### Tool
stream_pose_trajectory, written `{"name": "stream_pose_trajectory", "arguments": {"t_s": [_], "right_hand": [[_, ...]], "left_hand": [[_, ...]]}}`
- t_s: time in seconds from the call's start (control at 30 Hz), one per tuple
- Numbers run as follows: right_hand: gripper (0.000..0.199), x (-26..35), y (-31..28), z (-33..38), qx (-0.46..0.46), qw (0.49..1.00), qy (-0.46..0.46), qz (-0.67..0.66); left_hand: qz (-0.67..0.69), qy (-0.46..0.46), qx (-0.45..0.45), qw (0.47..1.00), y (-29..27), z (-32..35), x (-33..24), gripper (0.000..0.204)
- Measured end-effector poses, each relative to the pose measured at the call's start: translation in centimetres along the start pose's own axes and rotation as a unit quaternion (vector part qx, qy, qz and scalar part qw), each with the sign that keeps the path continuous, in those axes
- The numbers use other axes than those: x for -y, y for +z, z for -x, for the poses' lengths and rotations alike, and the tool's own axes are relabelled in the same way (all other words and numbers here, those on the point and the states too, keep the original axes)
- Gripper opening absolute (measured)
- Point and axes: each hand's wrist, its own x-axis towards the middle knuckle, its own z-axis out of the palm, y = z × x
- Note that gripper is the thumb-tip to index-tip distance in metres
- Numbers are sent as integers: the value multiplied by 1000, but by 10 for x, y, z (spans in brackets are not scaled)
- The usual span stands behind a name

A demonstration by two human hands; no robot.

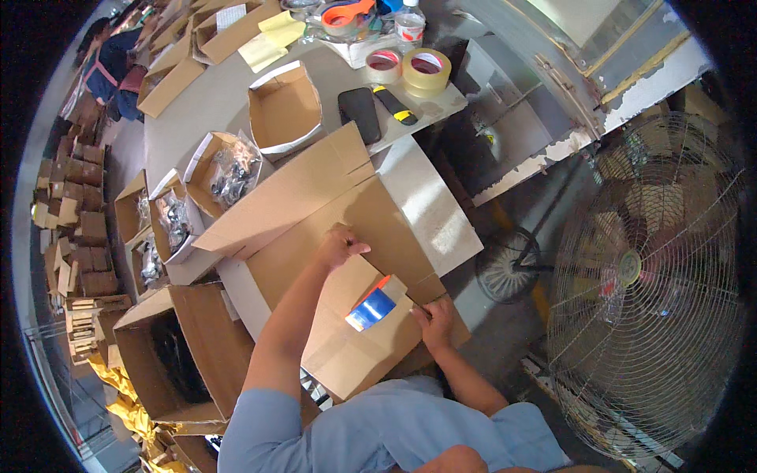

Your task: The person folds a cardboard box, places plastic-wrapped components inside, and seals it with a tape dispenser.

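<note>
A brown cardboard box [347, 209] lies unfolded before me, with a long flap [292, 189] raised on its far left side. My left hand [341, 243] is closed over the middle of the cardboard, by the far end of the near flap [347, 315]. Its fingers curl under, so I cannot see what they hold. My right hand [436, 323] pinches the cardboard at its right edge. Between the hands, a tape dispenser [374, 303] with a blue and orange body rests on the near flap.
Open boxes with bagged parts [236, 169] line the table's left. Farther back are an empty carton [285, 110], a phone [359, 115], a utility knife [394, 106] and tape rolls [426, 72]. A large caged fan [631, 268] stands right; a deep box [177, 355] sits left.
</note>
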Motion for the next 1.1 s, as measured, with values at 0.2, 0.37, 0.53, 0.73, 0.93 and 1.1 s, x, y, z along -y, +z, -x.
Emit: {"name": "stream_pose_trajectory", "arguments": {"t_s": [0.2, 0.37, 0.53, 0.73, 0.93, 1.1], "right_hand": [[25, -11, 12, 24, 143, 984, 53, -96], [30, 102, 2, -31, 177, 958, -139, -176], [37, 131, 6, -61, 477, 850, -221, 12], [39, 48, -58, -140, 467, 874, -132, 42], [41, 43, -70, -164, 461, 853, -150, 192], [45, 68, -18, -122, 385, 850, -190, 305]], "left_hand": [[-98, 272, -107, 951, 67, 76, -11, 15], [-96, 226, -54, 968, 75, 99, -9, 13], [-106, 227, -32, 968, 78, 97, -1, 12], [-97, 207, -2, 973, 72, 99, -10, 15], [-126, 209, -2, 970, 65, 102, -17, 15], [-112, 271, -20, 956, 78, 113, -16, 21]]}}
